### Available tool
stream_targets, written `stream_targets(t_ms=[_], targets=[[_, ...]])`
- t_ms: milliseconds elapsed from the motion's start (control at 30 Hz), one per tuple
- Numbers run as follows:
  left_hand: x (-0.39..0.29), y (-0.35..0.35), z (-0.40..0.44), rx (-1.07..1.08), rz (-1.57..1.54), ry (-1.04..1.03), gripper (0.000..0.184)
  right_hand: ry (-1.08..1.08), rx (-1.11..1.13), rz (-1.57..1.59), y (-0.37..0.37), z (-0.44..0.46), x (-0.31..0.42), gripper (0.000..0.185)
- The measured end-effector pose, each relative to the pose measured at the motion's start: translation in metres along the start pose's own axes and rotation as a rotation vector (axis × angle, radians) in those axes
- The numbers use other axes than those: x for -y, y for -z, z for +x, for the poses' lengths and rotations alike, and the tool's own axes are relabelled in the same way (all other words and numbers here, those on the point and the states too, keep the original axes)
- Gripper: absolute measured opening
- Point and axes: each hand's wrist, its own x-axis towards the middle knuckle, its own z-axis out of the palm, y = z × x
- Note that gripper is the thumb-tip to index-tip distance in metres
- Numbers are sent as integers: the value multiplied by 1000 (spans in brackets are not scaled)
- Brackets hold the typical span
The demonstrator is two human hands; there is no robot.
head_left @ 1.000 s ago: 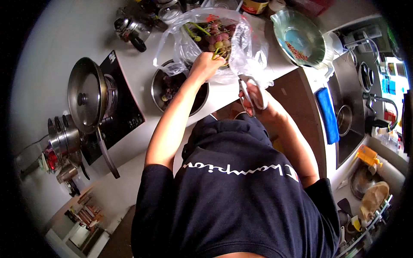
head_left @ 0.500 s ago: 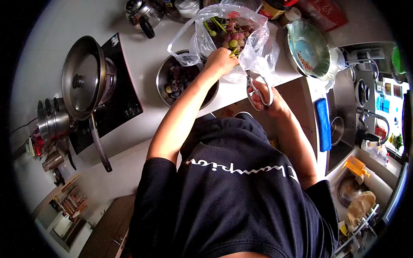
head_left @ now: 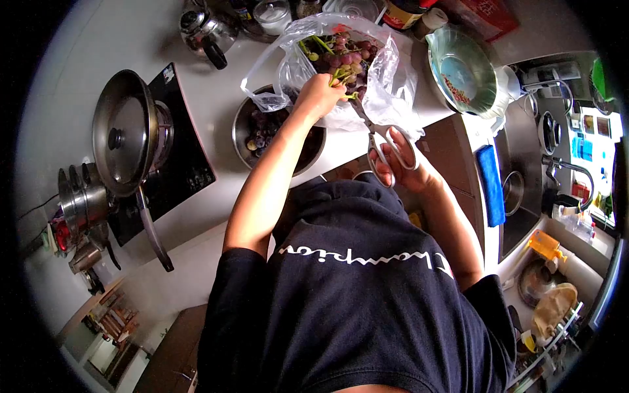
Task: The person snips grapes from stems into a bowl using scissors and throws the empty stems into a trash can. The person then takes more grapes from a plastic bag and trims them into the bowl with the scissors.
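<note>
A bunch of red and green grapes (head_left: 346, 57) lies in a clear plastic bag (head_left: 393, 82) on the counter. At the bag's mouth, my left hand (head_left: 316, 98) is closed on the bunch's green stem. My right hand (head_left: 407, 169) grips scissors (head_left: 368, 122) by their pale handles, with the handles spread. Their blade tips reach up to the stem beside my left fingers; whether they touch it I cannot tell. Below my left forearm stands a steel bowl (head_left: 240, 145) with loose dark grapes (head_left: 261, 134), partly hidden by the arm and bag.
On the left, a lidded frying pan (head_left: 121, 131) sits on a black cooktop (head_left: 190, 154). A kettle (head_left: 208, 33) and jars line the back. Right of the bag is a greenish bowl (head_left: 481, 82) with small reddish bits, then the sink (head_left: 517, 157) and a blue cloth (head_left: 490, 183).
The scissors have turned and come up to the stem, their blades now visible beside my left fingers. My left hand has shifted slightly left, still holding the stem. The whole view has shifted a little.
</note>
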Motion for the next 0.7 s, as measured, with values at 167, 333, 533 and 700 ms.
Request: stream_targets(t_ms=[167,333,533,700], targets=[[1,0,2,43,-25,11,21,33,24,71,8,14,-2,65],[11,-2,10,17,-47,6,19,61,6,-6,5,13,3,61],[2,10,11,108,-6,50,17,-24,105,238,5,5,7,68],[-5,14,7,126,-121,77,13,-58,195,281,7,16,8,73]])
